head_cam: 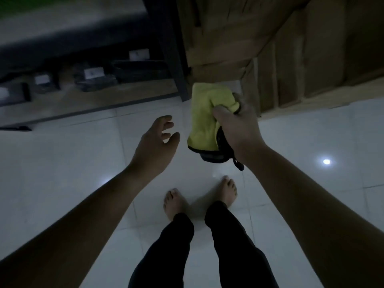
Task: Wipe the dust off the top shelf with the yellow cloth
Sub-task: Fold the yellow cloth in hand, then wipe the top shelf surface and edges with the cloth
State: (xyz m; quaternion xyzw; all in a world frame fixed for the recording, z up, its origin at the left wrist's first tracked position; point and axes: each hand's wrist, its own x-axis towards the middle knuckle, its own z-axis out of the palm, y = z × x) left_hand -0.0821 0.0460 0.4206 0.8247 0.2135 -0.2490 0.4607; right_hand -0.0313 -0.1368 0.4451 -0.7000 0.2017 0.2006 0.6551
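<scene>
My right hand (236,129) grips a yellow cloth (204,117) with a dark trim and a dark underside, which hangs down over the floor near the middle of the view. My left hand (158,140) hovers just to the left of the cloth, fingers spread, holding nothing and not touching it. A dark shelf unit (62,44) runs along the upper left; its top surface is blurred, and its low wooden board carries several dark items with white labels.
A dark metal post (172,59) of the shelf stands just left of the cloth. Brown cardboard boxes (280,48) fill the upper right. My bare feet (176,202) stand on the glossy white tiled floor (72,159).
</scene>
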